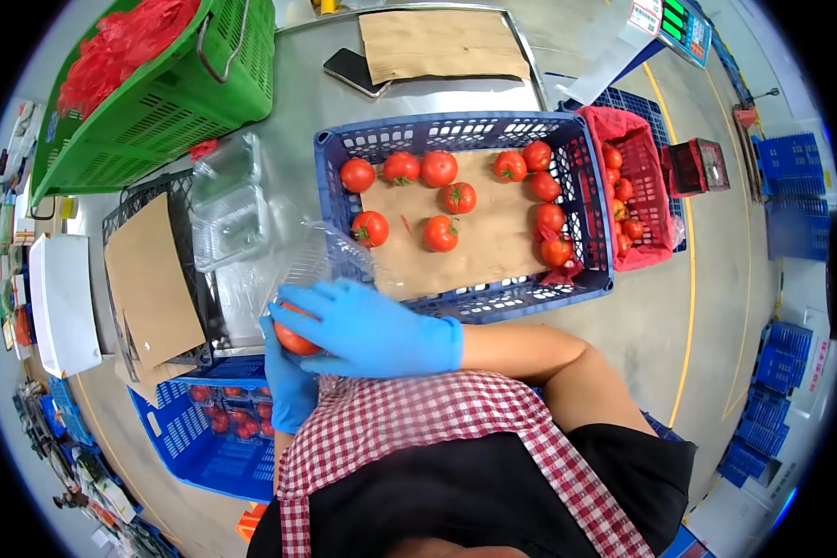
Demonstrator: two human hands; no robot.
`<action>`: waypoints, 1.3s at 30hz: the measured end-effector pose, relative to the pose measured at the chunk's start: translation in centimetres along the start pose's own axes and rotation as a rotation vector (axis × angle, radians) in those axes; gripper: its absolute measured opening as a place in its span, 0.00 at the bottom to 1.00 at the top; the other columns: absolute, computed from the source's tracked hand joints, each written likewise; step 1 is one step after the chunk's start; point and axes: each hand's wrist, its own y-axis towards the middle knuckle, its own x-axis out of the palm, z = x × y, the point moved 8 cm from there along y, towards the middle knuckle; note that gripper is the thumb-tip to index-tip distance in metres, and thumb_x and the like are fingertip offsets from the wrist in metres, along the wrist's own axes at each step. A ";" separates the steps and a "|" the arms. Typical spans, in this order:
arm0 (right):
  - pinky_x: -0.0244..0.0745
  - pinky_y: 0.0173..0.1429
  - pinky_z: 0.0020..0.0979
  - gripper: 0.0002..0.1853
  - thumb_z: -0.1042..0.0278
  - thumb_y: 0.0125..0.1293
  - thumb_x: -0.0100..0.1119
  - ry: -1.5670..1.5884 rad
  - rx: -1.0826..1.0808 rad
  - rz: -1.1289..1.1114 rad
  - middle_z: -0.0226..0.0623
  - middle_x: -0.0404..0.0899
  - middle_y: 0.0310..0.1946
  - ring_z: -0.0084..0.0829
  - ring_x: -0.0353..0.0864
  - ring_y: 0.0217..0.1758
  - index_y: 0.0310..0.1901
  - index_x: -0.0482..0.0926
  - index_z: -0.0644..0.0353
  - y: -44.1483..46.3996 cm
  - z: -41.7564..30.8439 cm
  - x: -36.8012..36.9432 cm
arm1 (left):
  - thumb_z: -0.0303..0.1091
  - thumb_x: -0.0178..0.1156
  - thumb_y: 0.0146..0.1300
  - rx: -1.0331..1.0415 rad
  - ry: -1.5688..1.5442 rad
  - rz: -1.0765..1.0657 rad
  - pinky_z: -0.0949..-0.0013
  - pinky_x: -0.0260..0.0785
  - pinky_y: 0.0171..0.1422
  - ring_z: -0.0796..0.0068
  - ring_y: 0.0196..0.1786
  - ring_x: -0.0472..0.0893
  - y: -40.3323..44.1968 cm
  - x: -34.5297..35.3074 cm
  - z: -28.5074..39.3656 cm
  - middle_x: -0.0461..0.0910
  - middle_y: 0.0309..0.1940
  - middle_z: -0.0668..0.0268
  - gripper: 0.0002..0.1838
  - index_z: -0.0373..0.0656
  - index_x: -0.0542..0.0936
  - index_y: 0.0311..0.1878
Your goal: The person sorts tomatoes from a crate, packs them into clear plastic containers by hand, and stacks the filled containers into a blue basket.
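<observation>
Head view: holding tomato (295,333) close to apron (409,402), under curled right hand (367,330), with left hand (291,384) along its left side; cannot tell left hand's closure. Probably handles as light, smooth, firm but easily bruised; best gripped gently around widest part. Cannot read small label (646,17) at top right or red wall lettering (818,367).

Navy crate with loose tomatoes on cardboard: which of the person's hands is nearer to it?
Right. The right hand is just off the near left corner of the navy crate, on a tomato; the left hand is farther away, left of and below the right.
</observation>
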 end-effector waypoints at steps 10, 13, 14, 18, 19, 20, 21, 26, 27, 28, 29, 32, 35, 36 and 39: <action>0.75 0.51 0.40 0.29 0.60 0.52 0.64 -0.356 0.853 0.317 0.48 0.78 0.45 0.45 0.80 0.46 0.56 0.73 0.62 -14.3 30.4 -9.6 | 0.54 0.44 0.71 -0.051 -0.192 0.244 0.61 0.77 0.51 0.62 0.52 0.79 -1.2 -1.9 2.7 0.76 0.53 0.56 0.27 0.43 0.69 0.61; 0.75 0.52 0.41 0.37 0.57 0.47 0.68 -0.434 0.910 0.210 0.49 0.78 0.47 0.46 0.79 0.48 0.59 0.70 0.64 -13.3 31.3 -7.2 | 0.55 0.44 0.71 -0.036 -0.137 0.237 0.61 0.77 0.52 0.61 0.53 0.79 -1.0 -1.7 2.8 0.75 0.53 0.56 0.27 0.42 0.70 0.61; 0.75 0.51 0.41 0.39 0.55 0.45 0.69 -0.499 0.882 0.179 0.49 0.78 0.47 0.47 0.79 0.48 0.60 0.69 0.64 -12.4 31.3 -6.3 | 0.55 0.44 0.71 -0.039 -0.144 0.214 0.59 0.77 0.53 0.60 0.54 0.78 -0.8 -2.1 2.3 0.75 0.55 0.56 0.27 0.43 0.70 0.61; 0.75 0.51 0.41 0.44 0.55 0.40 0.72 -0.553 0.926 0.132 0.50 0.77 0.47 0.47 0.79 0.49 0.60 0.68 0.63 -11.5 32.5 -4.8 | 0.54 0.43 0.71 0.016 -0.041 0.163 0.58 0.76 0.55 0.59 0.56 0.77 -1.0 -1.6 2.8 0.74 0.56 0.56 0.27 0.42 0.70 0.61; 0.75 0.51 0.42 0.43 0.55 0.40 0.73 -0.545 0.942 0.131 0.50 0.77 0.47 0.47 0.79 0.49 0.60 0.68 0.63 -11.3 32.3 -4.9 | 0.55 0.44 0.71 -0.010 -0.071 0.159 0.58 0.76 0.55 0.59 0.56 0.77 -0.9 -2.0 2.5 0.74 0.56 0.56 0.27 0.42 0.70 0.61; 0.75 0.51 0.42 0.43 0.55 0.40 0.73 -0.509 0.951 0.134 0.51 0.77 0.47 0.47 0.79 0.48 0.60 0.68 0.63 -11.4 32.3 -5.0 | 0.55 0.44 0.71 -0.039 -0.101 0.153 0.58 0.76 0.56 0.59 0.56 0.77 -0.7 -2.6 2.1 0.74 0.56 0.56 0.27 0.42 0.70 0.61; 0.75 0.51 0.43 0.43 0.55 0.40 0.73 -0.473 0.960 0.135 0.52 0.77 0.47 0.47 0.79 0.48 0.60 0.69 0.63 -11.5 32.3 -5.1 | 0.55 0.44 0.71 -0.068 -0.131 0.149 0.58 0.75 0.56 0.59 0.57 0.76 -0.6 -2.9 1.7 0.73 0.56 0.56 0.27 0.42 0.70 0.61; 0.75 0.52 0.38 0.38 0.56 0.50 0.69 0.140 0.957 0.532 0.48 0.76 0.51 0.41 0.79 0.49 0.61 0.68 0.64 -13.2 30.7 -7.1 | 0.54 0.45 0.70 -0.015 -0.179 0.186 0.57 0.73 0.58 0.60 0.55 0.77 -0.7 -2.6 2.7 0.74 0.56 0.56 0.26 0.42 0.71 0.59; 0.75 0.52 0.37 0.36 0.54 0.55 0.65 0.621 1.014 0.619 0.48 0.75 0.52 0.39 0.78 0.50 0.62 0.66 0.64 -13.1 29.6 -6.6 | 0.54 0.45 0.71 0.005 -0.174 0.186 0.57 0.73 0.58 0.60 0.55 0.77 -0.7 -2.3 3.0 0.74 0.55 0.57 0.26 0.43 0.71 0.59; 0.74 0.53 0.37 0.36 0.52 0.56 0.63 1.136 0.977 0.579 0.48 0.75 0.53 0.38 0.77 0.51 0.63 0.65 0.64 -12.5 28.0 -5.4 | 0.53 0.45 0.71 -0.016 -0.143 0.164 0.57 0.72 0.59 0.61 0.54 0.77 -0.3 -2.1 2.6 0.74 0.55 0.57 0.25 0.43 0.71 0.58; 0.74 0.53 0.37 0.37 0.50 0.57 0.62 1.652 0.894 0.502 0.48 0.74 0.54 0.37 0.77 0.53 0.63 0.65 0.64 -11.4 25.4 -4.4 | 0.53 0.45 0.71 -0.031 -0.110 0.148 0.58 0.72 0.59 0.62 0.54 0.77 0.2 -2.4 2.0 0.74 0.55 0.58 0.25 0.43 0.72 0.58; 0.70 0.60 0.38 0.40 0.45 0.55 0.63 1.294 0.735 0.261 0.46 0.72 0.57 0.36 0.74 0.58 0.64 0.64 0.63 -7.7 17.9 -4.9 | 0.51 0.43 0.72 -0.043 -0.009 0.114 0.61 0.71 0.59 0.66 0.54 0.77 0.4 -2.1 2.5 0.75 0.54 0.60 0.23 0.43 0.72 0.58; 0.64 0.66 0.36 0.39 0.59 0.48 0.69 0.847 0.556 0.109 0.41 0.71 0.58 0.32 0.70 0.63 0.62 0.66 0.61 -2.7 8.5 -6.5 | 0.50 0.42 0.73 -0.050 0.089 0.035 0.65 0.70 0.59 0.68 0.54 0.76 0.4 0.3 3.4 0.75 0.53 0.61 0.23 0.43 0.73 0.57; 0.64 0.66 0.38 0.40 0.63 0.44 0.71 0.674 0.452 -0.033 0.39 0.70 0.59 0.36 0.70 0.62 0.62 0.67 0.59 -1.3 6.4 -6.3 | 0.49 0.41 0.73 -0.053 0.118 -0.006 0.66 0.70 0.59 0.69 0.54 0.76 0.2 0.9 3.6 0.75 0.52 0.61 0.22 0.42 0.73 0.57; 0.64 0.64 0.40 0.36 0.63 0.46 0.68 0.098 0.155 -0.266 0.40 0.72 0.53 0.41 0.72 0.58 0.59 0.68 0.59 1.4 2.3 -4.5 | 0.48 0.34 0.75 0.051 0.300 -0.065 0.64 0.74 0.56 0.68 0.50 0.79 0.1 1.1 3.4 0.77 0.50 0.59 0.23 0.43 0.72 0.56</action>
